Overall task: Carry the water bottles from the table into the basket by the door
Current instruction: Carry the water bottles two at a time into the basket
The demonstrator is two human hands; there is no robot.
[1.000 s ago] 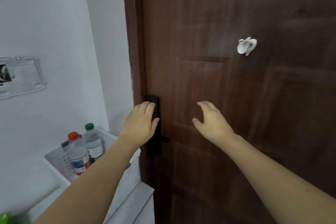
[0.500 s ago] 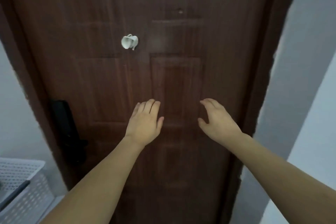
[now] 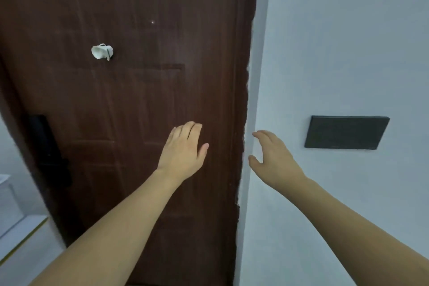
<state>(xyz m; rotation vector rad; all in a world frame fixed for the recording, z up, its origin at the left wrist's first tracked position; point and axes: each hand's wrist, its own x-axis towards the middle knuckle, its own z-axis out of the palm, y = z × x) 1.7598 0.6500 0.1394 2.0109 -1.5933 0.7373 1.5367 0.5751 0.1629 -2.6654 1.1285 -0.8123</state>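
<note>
My left hand is raised in front of the dark brown door, fingers together and extended, holding nothing. My right hand hovers before the pale wall to the right of the door frame, fingers curled apart and empty. No water bottle, table or basket shows in this view.
A black lock with a handle sits at the door's left side. A small white hook is fixed on the door higher up. A dark rectangular panel hangs on the right wall. A white surface lies at the lower left.
The view has swung to the right: the basket with two bottles has left the frame on the left, and the right wall with its dark panel has come in. Both hands stay raised and empty.
</note>
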